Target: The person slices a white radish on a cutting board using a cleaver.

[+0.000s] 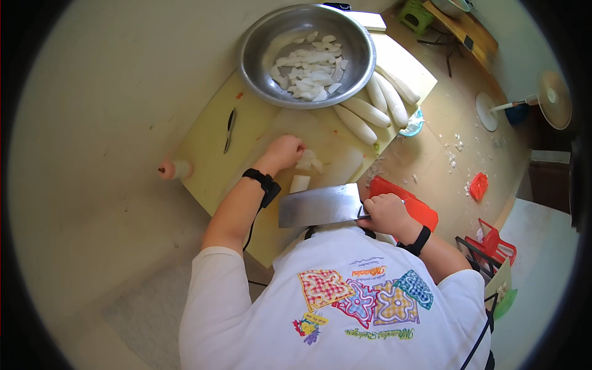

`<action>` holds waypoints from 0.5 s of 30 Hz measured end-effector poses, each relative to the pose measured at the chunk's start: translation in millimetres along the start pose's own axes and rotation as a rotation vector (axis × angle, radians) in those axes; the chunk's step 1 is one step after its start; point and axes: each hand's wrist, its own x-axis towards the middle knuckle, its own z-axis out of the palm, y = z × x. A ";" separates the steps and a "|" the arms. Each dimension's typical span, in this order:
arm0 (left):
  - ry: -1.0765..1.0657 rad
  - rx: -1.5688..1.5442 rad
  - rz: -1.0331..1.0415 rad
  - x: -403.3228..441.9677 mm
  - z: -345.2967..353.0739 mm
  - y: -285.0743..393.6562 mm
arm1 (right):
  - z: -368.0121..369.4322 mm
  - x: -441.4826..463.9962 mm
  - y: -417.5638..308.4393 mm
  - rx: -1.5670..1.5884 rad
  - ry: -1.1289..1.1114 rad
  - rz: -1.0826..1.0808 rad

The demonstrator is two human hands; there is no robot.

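My right hand (388, 213) grips the handle of a cleaver (320, 206), whose broad blade lies level in front of my chest. My left hand (287, 151) is closed, fingers curled, at the edge of some white radish slices (308, 161); whether anything is inside it is hidden. A short cut chunk of radish (300, 184) sits between that hand and the blade. The slices and chunk are on a pale cutting board (333, 169). Beyond, a large metal basin (253, 74) holds many white slices. Several whole peeled white radishes (356, 124) lie right of the basin.
A slim dark tool (230, 131) lies on the yellowish table (206, 139). At the table's left corner is a pale roll or bottle (176, 169). Red plastic (419, 209) is near my right hand. A fan (552, 98) and a red bag (479, 186) are on the right.
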 end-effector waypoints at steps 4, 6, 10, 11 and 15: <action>-0.044 0.025 -0.037 19.9 10.8 -0.5 | -2.8 -9.4 1.3 0.012 0.037 0.053; -0.020 0.025 -0.040 21.7 14.0 -5.5 | -2.1 -10.3 1.2 0.023 0.036 0.074; 0.261 -0.053 -0.045 8.5 5.5 -10.8 | 2.1 -7.5 6.8 0.084 0.066 0.114; 0.397 -0.131 -0.089 0.1 -0.1 -11.0 | 3.9 -6.9 9.3 0.135 0.066 0.134; 0.661 -0.299 -0.285 -57.4 -18.4 -24.1 | 7.3 0.1 12.2 0.328 0.004 0.258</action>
